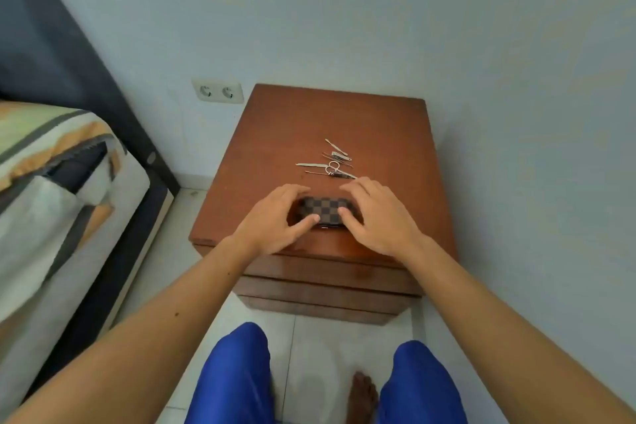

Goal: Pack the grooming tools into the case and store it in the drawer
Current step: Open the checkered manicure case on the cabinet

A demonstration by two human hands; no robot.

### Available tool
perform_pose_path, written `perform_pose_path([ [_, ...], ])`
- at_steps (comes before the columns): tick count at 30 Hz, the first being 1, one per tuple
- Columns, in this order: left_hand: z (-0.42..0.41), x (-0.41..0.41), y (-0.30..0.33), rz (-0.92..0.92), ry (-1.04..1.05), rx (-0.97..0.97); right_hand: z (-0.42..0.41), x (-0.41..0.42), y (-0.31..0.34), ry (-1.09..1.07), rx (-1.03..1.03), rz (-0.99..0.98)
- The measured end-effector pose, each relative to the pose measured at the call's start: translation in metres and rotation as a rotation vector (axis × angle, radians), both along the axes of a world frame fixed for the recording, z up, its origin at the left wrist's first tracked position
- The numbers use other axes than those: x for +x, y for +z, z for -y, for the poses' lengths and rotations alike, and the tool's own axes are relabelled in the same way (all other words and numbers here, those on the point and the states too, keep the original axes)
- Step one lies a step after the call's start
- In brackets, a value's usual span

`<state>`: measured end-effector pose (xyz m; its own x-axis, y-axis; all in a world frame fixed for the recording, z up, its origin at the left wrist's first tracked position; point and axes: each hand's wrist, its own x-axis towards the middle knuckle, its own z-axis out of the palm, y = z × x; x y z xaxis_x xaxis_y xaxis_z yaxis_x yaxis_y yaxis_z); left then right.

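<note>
Knees in blue shorts (237,375) fill the bottom of the head view, with one bare foot (362,396) on the pale tiled floor (320,337) between them. Both bare forearms reach forward over a brown wooden nightstand (389,134) that stands against a light wall.

Case (323,210): checkered brown pattern, lying flat near the front edge of the nightstand top, lid closed as far as can be seen. Left hand (275,217) is cupped over its left end, thumb pressed on the near side, fingers curled over the far side. Right hand (375,217) mirrors this on the right end, thumb on the near top edge. Both hands grasp the case loosely, fingers partly bent; the case rests on the wood (not lifted).

Grooming tools (330,162): a small heap of thin metal pieces just beyond the case, loose on the top and touching neither hand. Small scissors (334,167) with round loops sit in the heap; a nail clipper (342,175) lies at the near side; the remaining slender pieces are too small to tell apart.

Drawer fronts (330,286) below the top appear closed. Double wall socket (217,92) left of the nightstand; bed with striped bedding (51,182) at far left.
</note>
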<state>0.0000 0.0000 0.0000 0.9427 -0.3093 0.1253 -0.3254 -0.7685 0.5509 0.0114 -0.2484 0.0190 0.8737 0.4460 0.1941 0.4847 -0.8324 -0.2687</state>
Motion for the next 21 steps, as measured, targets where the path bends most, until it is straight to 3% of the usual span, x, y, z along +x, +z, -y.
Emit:
perform_pose_path([
  [9,-0.003,-0.001,-0.01,-0.025,0.001,0.052,-0.008,-0.015,-0.024,-0.003,0.044,-0.096],
  [21,-0.012,0.016,-0.036,-0.057,0.037,-0.174,0.003,0.008,-0.025,0.013,0.221,-0.109],
])
